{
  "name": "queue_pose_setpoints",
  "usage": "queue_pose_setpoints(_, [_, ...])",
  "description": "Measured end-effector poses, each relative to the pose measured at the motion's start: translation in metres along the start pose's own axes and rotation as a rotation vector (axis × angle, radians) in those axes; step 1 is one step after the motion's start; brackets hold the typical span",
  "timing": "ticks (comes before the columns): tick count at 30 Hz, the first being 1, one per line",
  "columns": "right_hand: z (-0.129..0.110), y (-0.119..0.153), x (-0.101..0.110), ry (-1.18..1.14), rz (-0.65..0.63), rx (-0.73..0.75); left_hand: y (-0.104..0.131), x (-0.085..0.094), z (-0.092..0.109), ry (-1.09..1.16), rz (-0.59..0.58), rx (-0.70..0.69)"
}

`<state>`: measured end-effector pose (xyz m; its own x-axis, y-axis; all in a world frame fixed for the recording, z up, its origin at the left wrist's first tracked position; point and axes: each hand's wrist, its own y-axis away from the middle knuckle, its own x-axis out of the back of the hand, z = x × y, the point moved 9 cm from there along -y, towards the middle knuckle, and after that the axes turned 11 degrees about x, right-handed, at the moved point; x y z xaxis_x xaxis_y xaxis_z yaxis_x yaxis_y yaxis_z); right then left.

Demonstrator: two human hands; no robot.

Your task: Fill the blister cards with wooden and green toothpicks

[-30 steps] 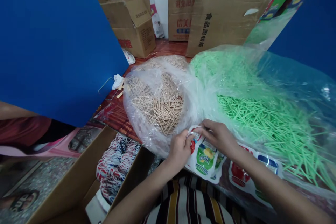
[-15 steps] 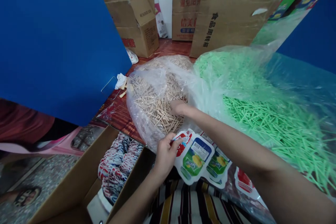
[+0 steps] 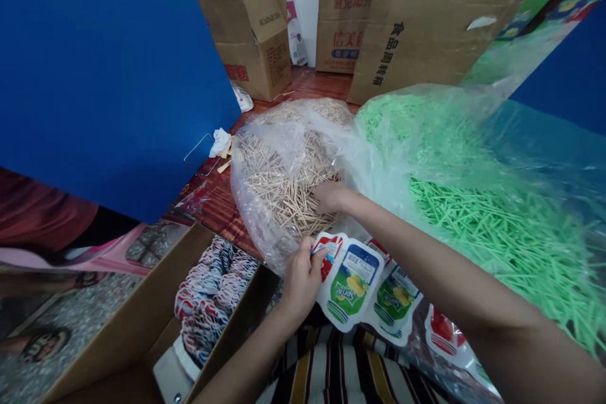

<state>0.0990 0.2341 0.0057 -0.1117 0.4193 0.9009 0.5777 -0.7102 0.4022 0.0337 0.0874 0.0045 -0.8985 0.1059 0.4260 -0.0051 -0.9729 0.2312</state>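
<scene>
My left hand (image 3: 303,279) pinches the edge of a strip of printed packets (image 3: 351,284), joined side by side, some with green Sprite labels and some red. The strip runs to the right, under my right forearm. My right hand (image 3: 330,197) is reaching into a clear plastic bag (image 3: 250,202) full of thin beige sticks (image 3: 296,186). Its fingers are sunk among the sticks, so what they grip is hidden. Right of it lies a second heap of sticks, bright green (image 3: 473,221), partly covered by clear plastic.
Below left stands an open cardboard box (image 3: 123,322) with stacked folded packets (image 3: 213,297) inside. Cardboard boxes (image 3: 255,38) line the back of the red-brown tabletop (image 3: 213,202). A blue panel (image 3: 104,76) rises at left, with a bent wire (image 3: 197,146) near its edge. Another person's foot (image 3: 45,344) shows lower left.
The view has shifted slightly, moving the background a little to the right. My left hand keeps its hold on the strip, and my right hand stays among the beige sticks.
</scene>
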Motion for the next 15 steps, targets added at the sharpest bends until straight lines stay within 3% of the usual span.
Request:
queue_pose_setpoints(6, [-0.007,-0.01,0.007,-0.081,0.066,-0.016,0.002,-0.013,-0.01,0.162,-0.108,0.055])
queue_pose_setpoints(15, [0.012,0.024,0.009,-0.273,0.285,0.101,0.0,-0.02,-0.02,0.367,-0.177,0.134])
